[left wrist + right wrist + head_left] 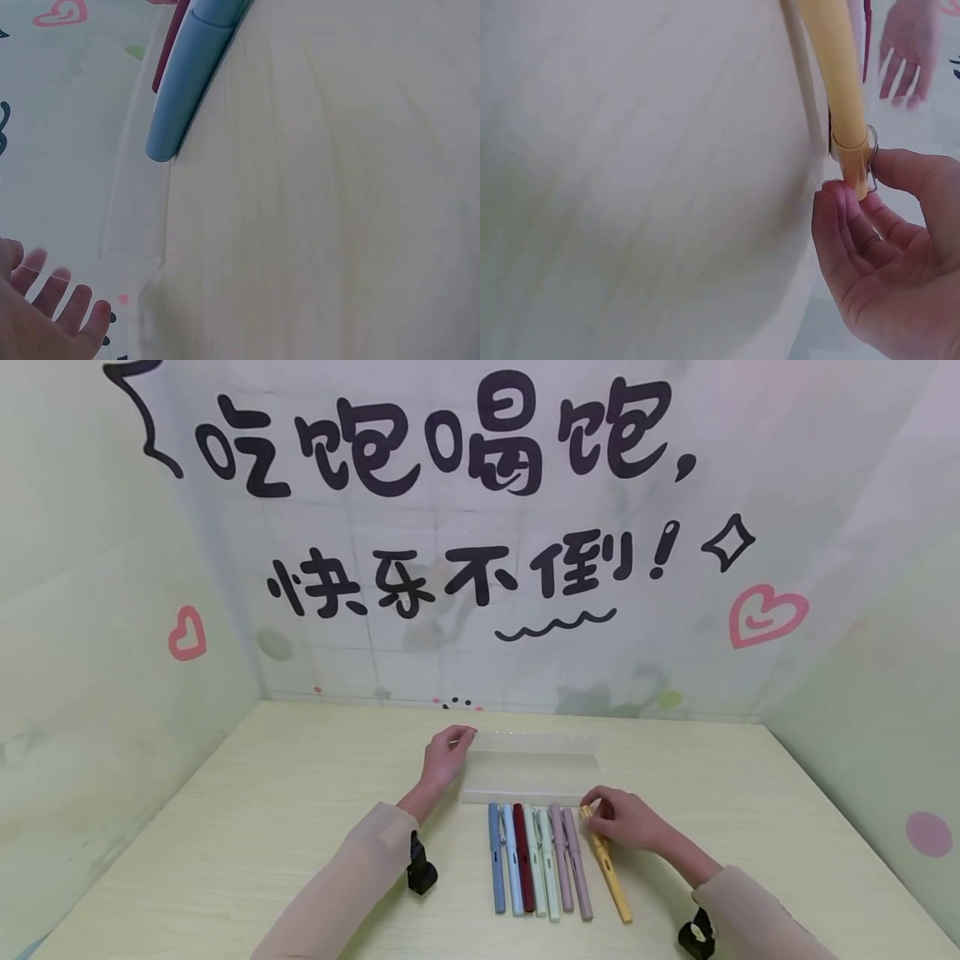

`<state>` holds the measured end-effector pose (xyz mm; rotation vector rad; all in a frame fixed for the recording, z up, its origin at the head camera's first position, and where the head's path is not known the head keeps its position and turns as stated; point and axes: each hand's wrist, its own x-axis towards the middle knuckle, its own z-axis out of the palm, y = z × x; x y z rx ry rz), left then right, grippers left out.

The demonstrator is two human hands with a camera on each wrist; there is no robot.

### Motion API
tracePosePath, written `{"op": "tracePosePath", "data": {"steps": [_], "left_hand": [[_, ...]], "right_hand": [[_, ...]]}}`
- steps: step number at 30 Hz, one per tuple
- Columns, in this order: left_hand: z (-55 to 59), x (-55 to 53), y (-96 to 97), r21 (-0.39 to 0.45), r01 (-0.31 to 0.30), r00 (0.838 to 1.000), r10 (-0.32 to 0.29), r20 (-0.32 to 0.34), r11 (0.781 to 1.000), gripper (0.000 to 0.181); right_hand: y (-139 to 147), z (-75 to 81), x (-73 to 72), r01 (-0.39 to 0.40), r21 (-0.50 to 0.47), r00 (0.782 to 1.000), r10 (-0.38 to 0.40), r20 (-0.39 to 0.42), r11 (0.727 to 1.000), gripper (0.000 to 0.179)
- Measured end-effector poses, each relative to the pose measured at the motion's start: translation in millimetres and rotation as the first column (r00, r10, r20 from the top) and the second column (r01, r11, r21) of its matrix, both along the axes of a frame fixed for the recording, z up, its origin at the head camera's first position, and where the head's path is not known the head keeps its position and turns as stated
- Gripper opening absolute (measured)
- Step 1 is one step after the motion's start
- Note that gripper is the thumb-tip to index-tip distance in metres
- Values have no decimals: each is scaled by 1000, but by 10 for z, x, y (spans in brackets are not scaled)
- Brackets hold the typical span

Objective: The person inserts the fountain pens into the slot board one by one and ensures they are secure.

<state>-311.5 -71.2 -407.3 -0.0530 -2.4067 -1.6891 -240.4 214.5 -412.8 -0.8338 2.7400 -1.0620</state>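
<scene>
The right hand (628, 818) has its grip drawn in on the yellow pen (611, 877), pinching the capped end beside the metal clip (874, 154) between thumb and fingertips. The left hand (447, 756) is at the left end of a transparent plastic tray (525, 797), its grip loose, the fingers nearly straight and spread in the left wrist view; whether the thumb presses the plastic, I cannot tell. The yellow pen is at the right end of a row of pens on the pale wooden counter (187, 860), slanting so that its far end lies near the next pen and its near end swings away to the right. Left of it come two lilac pens (577, 864), two mint pens (548, 864), a dark red pen (527, 885), a light blue pen (514, 860) and a blue pen (497, 860), side by side with narrow gaps, their far ends close to the tray's front edge. The tray's back edge is near the printed back wall (480, 668), with a strip of counter between. A broad stretch of counter runs from the left forearm to the left wall (112, 693), another from the right hand to the right wall (862, 710).
</scene>
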Motion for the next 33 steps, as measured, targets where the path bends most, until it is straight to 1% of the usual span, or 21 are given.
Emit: {"op": "tracePosePath", "data": {"steps": [3, 7, 11, 14, 18, 21, 28, 33], "left_hand": [[-6, -6, -3, -2, 0, 1000, 0, 3, 1000, 24], [-9, -15, -5, -6, 3, 1000, -3, -4, 1000, 24], [-9, -17, -6, -9, 0, 1000, 0, -9, 1000, 24], [-9, -17, -6, -15, 1, 1000, -2, -15, 1000, 24], [-9, -17, -6, -17, 1, 1000, -2, -16, 1000, 24], [-8, -16, -7, -7, -3, 1000, 3, -2, 1000, 24], [-27, -38, -5, -11, -7, 1000, 7, 6, 1000, 24], [-35, -43, -2, -16, -12, 1000, 12, 6, 1000, 24]], "right_hand": [[40, 3, -13, 5, -90, 997, 2, 78, 996, 21], [82, 38, -24, 26, -202, 984, 11, 177, 979, 29], [118, 89, -47, 31, -282, 978, 29, 208, 959, 35], [141, 133, -76, 29, -318, 980, 36, 195, 948, 37], [174, 193, -123, 25, -348, 986, 33, 160, 937, 34], [197, 237, -156, 24, -361, 991, 26, 134, 932, 32], [230, 369, -196, 73, -334, 996, -51, 75, 940, 31], [257, 433, -240, 88, -323, 996, -84, 25, 942, 28]]}}
